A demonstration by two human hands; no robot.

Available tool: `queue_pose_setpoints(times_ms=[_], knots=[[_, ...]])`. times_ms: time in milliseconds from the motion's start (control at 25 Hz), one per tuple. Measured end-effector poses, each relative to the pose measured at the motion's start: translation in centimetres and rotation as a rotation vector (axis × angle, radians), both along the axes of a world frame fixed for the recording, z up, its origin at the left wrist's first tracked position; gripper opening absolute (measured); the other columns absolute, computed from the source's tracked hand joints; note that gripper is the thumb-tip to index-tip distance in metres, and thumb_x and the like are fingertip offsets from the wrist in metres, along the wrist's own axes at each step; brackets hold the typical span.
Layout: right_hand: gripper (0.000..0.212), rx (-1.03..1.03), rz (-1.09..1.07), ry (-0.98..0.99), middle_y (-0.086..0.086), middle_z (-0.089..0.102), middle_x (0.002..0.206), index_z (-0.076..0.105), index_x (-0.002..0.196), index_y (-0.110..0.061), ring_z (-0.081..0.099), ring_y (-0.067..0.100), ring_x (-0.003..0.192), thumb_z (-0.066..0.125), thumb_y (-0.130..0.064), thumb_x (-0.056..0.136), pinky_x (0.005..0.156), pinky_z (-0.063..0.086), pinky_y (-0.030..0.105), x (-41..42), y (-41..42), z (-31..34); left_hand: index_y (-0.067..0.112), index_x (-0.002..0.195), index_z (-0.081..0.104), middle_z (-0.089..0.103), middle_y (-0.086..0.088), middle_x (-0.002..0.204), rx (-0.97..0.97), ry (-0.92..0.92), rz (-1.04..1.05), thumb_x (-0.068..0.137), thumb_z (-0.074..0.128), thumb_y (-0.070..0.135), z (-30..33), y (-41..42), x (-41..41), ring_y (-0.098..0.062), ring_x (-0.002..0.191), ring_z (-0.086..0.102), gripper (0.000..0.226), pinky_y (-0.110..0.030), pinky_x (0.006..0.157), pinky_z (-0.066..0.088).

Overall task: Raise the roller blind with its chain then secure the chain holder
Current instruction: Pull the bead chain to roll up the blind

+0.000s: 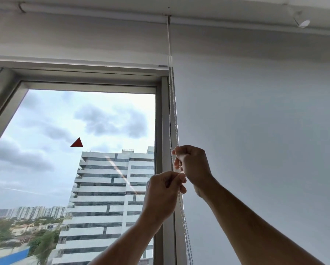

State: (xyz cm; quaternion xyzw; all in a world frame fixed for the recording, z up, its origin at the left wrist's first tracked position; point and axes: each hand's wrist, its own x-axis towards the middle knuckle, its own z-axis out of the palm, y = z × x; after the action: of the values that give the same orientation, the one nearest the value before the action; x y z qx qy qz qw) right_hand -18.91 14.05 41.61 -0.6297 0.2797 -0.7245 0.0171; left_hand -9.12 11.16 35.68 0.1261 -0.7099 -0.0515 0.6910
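Observation:
A white beaded chain (172, 115) hangs in two strands from the roller tube at the top, running down along the grey window frame (163, 121). The left roller blind (80, 44) is drawn high, its bottom bar just above the glass. My right hand (191, 164) is closed around the chain at mid height. Just below it, my left hand (163, 194) pinches the chain between thumb and fingers. Below my hands the chain (186, 232) continues down out of view. No chain holder is visible.
A second white roller blind (265, 140) covers the window on the right, fully lowered. A small clear chain connector (170, 61) sits on the chain near the top. A red triangle sticker (77, 142) is on the glass; buildings lie outside.

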Motion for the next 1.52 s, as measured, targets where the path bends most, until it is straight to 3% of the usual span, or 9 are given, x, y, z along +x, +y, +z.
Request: queue_pose_setpoints(times_ms=[200,360,520,680,840,1240,1400,1520], knots=[[0.028,-0.008,0.002,0.005,-0.007,0.06,0.05,0.069,0.076,-0.015,0.054,0.0,0.041,0.053,-0.01,0.098,0.042,0.042,0.012,0.0,-1.1,-2.0,0.027,0.068,0.072,0.071,0.014,0.058,0.002,-0.038,0.025,0.091,0.066,0.025,-1.7,-0.8,0.4,0.001,0.049,0.061,0.024,-0.014,0.053,0.047],[0.021,-0.005,0.009,0.006,-0.006,0.063,0.056,0.071,0.087,-0.016,0.058,0.001,0.047,0.054,-0.018,0.099,0.046,0.044,0.012,-0.3,-1.6,-2.6,0.029,0.066,0.07,0.069,0.018,0.059,-0.02,-0.045,0.057,0.092,0.065,0.025,-2.0,-1.4,0.5,-0.001,0.049,0.06,0.026,-0.015,0.052,0.047],[0.012,0.031,0.012,0.018,-0.008,0.068,0.069,0.07,0.101,-0.019,0.066,0.005,0.062,0.06,-0.023,0.097,0.055,0.049,0.014,-0.6,-2.1,-4.0,0.034,0.076,0.071,0.073,0.017,0.07,-0.055,-0.068,0.043,0.09,0.067,0.023,-3.0,-2.1,0.6,-0.001,0.063,0.069,0.018,-0.016,0.064,0.054],[0.012,0.048,-0.015,0.013,-0.005,0.071,0.075,0.07,0.103,-0.018,0.068,0.007,0.066,0.062,-0.022,0.095,0.056,0.049,0.011,-1.2,-2.9,-6.2,0.019,0.088,0.078,0.076,0.012,0.073,0.005,-0.081,0.02,0.088,0.071,0.02,-5.1,-3.3,0.4,0.001,0.07,0.071,0.007,-0.011,0.067,0.053],[0.016,0.082,0.001,0.016,-0.005,0.075,0.081,0.071,0.107,-0.016,0.071,0.005,0.069,0.066,-0.021,0.093,0.055,0.051,0.012,-1.8,-4.1,-9.2,0.01,0.099,0.077,0.077,0.005,0.079,0.108,-0.073,-0.064,0.084,0.075,0.016,-7.3,-4.2,0.4,0.002,0.072,0.071,0.016,-0.01,0.068,0.05],[0.009,0.161,0.084,0.003,-0.017,0.075,0.07,0.07,0.096,-0.021,0.073,0.005,0.069,0.066,-0.014,0.092,0.063,0.054,0.012,-2.7,-6.5,-19.1,0.014,0.095,0.077,0.077,0.0,0.085,0.321,-0.177,0.013,0.078,0.08,0.017,-17.8,-6.9,0.3,-0.008,0.078,0.073,0.018,-0.028,0.075,0.059],[0.007,0.221,0.1,-0.004,-0.013,0.075,0.069,0.071,0.094,-0.018,0.073,0.006,0.068,0.067,-0.013,0.091,0.067,0.055,0.015,-3.2,-7.3,-23.9,0.021,0.089,0.077,0.075,0.009,0.08,0.426,-0.232,0.005,0.079,0.08,0.019,-23.6,-8.1,-0.1,0.001,0.072,0.069,0.011,-0.024,0.071,0.057],[0.008,0.251,0.117,-0.009,-0.011,0.076,0.072,0.072,0.097,-0.012,0.074,0.006,0.07,0.068,-0.014,0.09,0.068,0.055,0.015,-3.7,-7.9,-26.9,0.021,0.089,0.077,0.077,0.007,0.083,0.501,-0.266,0.007,0.08,0.079,0.022,-27.3,-8.8,-0.1,-0.002,0.074,0.069,0.009,-0.022,0.069,0.056]])
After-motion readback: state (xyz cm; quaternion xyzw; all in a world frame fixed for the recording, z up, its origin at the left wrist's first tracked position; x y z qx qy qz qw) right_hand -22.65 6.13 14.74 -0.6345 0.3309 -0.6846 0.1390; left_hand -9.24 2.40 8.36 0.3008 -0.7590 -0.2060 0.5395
